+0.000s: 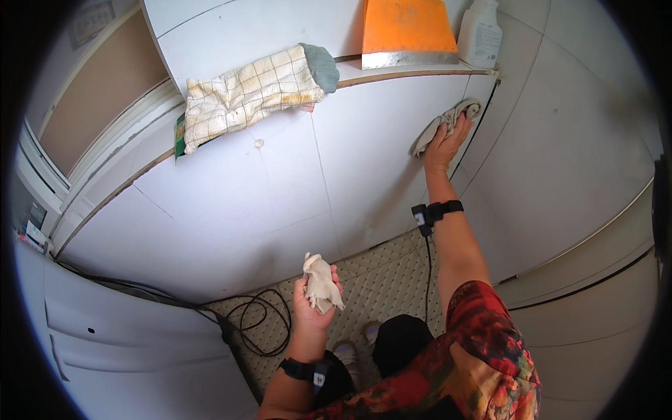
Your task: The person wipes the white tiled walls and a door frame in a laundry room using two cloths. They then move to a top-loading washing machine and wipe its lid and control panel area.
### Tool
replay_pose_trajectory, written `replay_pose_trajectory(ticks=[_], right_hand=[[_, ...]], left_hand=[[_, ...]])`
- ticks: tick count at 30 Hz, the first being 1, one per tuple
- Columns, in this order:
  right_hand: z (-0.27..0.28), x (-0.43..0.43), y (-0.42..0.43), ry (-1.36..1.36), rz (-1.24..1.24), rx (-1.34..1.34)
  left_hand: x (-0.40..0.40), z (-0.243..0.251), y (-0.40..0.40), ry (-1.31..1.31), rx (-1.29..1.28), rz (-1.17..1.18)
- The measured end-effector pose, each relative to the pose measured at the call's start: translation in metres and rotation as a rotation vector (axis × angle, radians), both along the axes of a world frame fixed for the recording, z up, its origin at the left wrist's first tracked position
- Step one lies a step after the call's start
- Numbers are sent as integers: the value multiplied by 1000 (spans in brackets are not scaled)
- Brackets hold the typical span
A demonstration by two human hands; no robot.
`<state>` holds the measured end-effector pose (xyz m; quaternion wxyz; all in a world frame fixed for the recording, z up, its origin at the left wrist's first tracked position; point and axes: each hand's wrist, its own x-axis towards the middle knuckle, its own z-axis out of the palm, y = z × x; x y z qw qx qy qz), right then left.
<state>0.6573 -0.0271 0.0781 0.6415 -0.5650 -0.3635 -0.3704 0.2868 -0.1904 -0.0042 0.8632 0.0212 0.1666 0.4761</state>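
Note:
My right hand [450, 140] presses a grey-beige cloth [437, 128] against the white tiled wall [367, 142], close to the right corner below the ledge. Lower down, over the floor, my left hand [321, 299] is palm up and holds a crumpled beige cloth [320, 283]. Part of that cloth hangs over my fingers. Both wrists wear black straps with small devices, and a cable runs down from the right one.
On the ledge rest a checked cloth [252, 94], a grey-green cloth [320, 67], an orange scraper with a metal edge [409, 34] and a white plastic bottle [480, 37]. Black cable [262, 320] lies coiled on the patterned floor [388, 268]. A white appliance-like panel [142, 346] stands left.

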Motion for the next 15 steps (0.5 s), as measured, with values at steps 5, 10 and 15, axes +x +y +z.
replay_pose_trajectory(ticks=[5, 10, 15], right_hand=[[-26, -22, 9, 665, 271, 197], [-101, -41, 19, 1255, 323, 185], [-86, -165, 7, 828, 257, -77]], left_hand=[[-4, 1, -3, -3, 67, 7], [-2, 10, -4, 15, 63, 52], [-19, 9, -2, 23, 91, 124]])
